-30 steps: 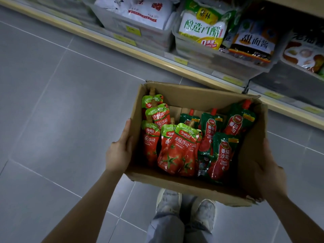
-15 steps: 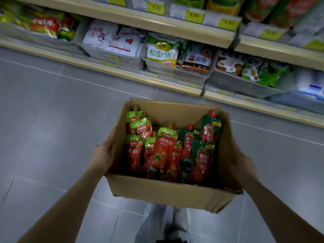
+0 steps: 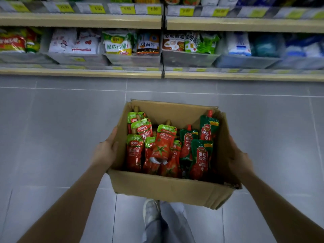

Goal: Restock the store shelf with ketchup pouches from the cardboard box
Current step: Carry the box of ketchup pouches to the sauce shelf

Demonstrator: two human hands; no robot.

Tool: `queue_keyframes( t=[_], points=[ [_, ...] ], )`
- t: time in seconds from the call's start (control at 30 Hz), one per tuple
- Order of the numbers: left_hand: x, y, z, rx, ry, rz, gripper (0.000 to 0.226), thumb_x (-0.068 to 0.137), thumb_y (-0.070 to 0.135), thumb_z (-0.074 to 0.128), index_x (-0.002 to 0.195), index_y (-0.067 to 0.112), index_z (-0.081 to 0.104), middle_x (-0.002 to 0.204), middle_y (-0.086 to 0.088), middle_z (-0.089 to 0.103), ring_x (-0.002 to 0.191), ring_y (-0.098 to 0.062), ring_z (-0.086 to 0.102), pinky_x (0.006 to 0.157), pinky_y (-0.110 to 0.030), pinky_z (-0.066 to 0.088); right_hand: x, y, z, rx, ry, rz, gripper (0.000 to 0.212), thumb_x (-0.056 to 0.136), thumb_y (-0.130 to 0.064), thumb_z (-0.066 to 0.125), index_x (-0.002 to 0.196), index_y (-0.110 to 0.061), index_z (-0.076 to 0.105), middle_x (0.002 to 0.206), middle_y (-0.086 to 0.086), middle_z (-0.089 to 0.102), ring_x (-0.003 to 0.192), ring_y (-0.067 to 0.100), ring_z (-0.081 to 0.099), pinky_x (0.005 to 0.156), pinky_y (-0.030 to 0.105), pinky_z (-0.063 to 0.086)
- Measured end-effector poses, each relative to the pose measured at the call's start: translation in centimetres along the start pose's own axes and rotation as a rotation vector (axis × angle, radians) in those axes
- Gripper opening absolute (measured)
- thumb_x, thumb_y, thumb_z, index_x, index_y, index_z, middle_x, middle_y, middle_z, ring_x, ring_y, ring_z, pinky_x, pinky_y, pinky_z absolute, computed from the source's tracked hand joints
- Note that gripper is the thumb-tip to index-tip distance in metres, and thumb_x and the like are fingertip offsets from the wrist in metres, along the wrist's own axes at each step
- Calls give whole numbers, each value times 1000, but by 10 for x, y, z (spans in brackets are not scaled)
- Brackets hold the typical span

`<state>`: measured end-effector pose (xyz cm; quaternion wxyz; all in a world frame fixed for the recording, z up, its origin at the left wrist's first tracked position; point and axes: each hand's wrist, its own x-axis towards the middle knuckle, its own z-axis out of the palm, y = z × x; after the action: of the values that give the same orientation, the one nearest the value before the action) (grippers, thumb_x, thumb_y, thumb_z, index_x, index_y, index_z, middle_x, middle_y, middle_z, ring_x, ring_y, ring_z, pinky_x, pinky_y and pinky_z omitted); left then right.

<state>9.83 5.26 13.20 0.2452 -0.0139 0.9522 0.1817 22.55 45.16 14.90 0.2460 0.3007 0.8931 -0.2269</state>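
Both hands, left point(image 3: 105, 151) and right point(image 3: 241, 161), pressed flat against the brown cardboard box point(image 3: 166, 188), red-and-green ketchup pouches point(image 3: 163, 148) all inside, none shelved yet.

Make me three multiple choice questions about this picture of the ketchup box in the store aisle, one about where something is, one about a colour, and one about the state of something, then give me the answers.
1. Where are the person's hands?
A. Both inside the box
B. One on each side wall of the box
C. Both on the shelf

2. What colour are the tops of the pouches on the right side of the box?
A. Dark green
B. Blue
C. White

3. What state is the box in?
A. Taped shut
C. Tipped over and empty
B. Open at the top with pouches standing inside

Answers: 1 B, the left hand and right hand press the outer side walls of the cardboard box. 2 A, the right-side pouches have dark green tops, while the left-side pouches have lighter green ones. 3 B, the top is open and the pouches show inside.
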Motion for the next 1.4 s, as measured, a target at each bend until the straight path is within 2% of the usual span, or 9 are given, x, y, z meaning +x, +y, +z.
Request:
queue_keyframes(
  t=[0.07, 0.17, 0.3, 0.5, 0.73, 0.9, 1.17, 1.27, 1.4],
  points=[
    [-11, 19, 5, 15, -38, 38, 59, 99, 19, 39, 150, 29, 11, 113, -21, 63, 91, -35, 62, 81, -42, 49, -20, 24, -6, 20, 18, 20, 71, 90, -13, 43, 145, -40, 7, 109, 24, 63, 90, 39, 61, 73, 43, 54],
    [-29, 49, 15, 63, -54, 59, 58, 99, 22, 38, 149, 32, 10, 98, -21, 66, 72, -24, 54, 69, -36, 46, -47, 63, -11, 61, 7, 54, 77, 90, -10, 41, 142, -47, 0, 109, 24, 61, 90, 40, 61, 74, 46, 56],
    [-53, 95, 37, 135, -96, 111, 59, 99, 23, 39, 149, 33, 9, 98, -22, 65, 83, -34, 61, 75, -42, 50, -67, 125, -20, 85, 22, 109, 77, 90, -7, 40, 143, -45, 0, 111, 25, 60, 89, 37, 61, 73, 45, 56],
    [-93, 182, 86, 198, -87, 146, 60, 99, 22, 40, 149, 34, 8, 97, -21, 65, 84, -34, 61, 74, -42, 50, -87, 226, -50, 112, 33, 125, 75, 92, -12, 40, 143, -45, -4, 118, 24, 58, 96, 37, 61, 79, 43, 54],
    [-147, 300, 145, 220, -83, 155, 61, 99, 22, 39, 150, 30, 6, 104, -21, 64, 89, -35, 60, 70, -38, 45, -76, 345, -129, 82, 50, 130, 81, 90, -9, 42, 140, -49, -8, 109, 23, 60, 90, 37, 62, 76, 44, 55],
    [-143, 385, 184, 179, -75, 180, 60, 99, 22, 39, 150, 30, 7, 107, -22, 64, 91, -35, 60, 76, -42, 48, -48, 413, -179, 48, 77, 137, 81, 90, -7, 42, 142, -45, -7, 107, 24, 61, 90, 37, 62, 73, 42, 54],
    [-80, 500, 250, 152, -43, 218, 59, 99, 23, 38, 150, 30, 7, 99, -20, 65, 73, -25, 56, 66, -35, 45, 54, 486, -238, 63, 108, 172, 79, 89, -4, 41, 144, -41, -1, 109, 25, 60, 91, 39, 61, 68, 36, 47],
    [-58, 535, 267, 108, -45, 197, 60, 99, 22, 38, 149, 33, 6, 100, -21, 63, 78, -32, 61, 68, -39, 51, 96, 505, -262, 44, 95, 150, 78, 89, -4, 40, 145, -40, -1, 106, 24, 60, 85, 35, 59, 66, 35, 44],
    [-28, 582, 280, 92, -32, 175, 61, 99, 22, 39, 149, 34, 6, 94, -21, 64, 67, -24, 56, 64, -39, 52, 145, 529, -295, 29, 91, 141, 79, 89, -4, 40, 145, -41, -2, 104, 23, 61, 75, 27, 53, 65, 33, 44]
  ],
)
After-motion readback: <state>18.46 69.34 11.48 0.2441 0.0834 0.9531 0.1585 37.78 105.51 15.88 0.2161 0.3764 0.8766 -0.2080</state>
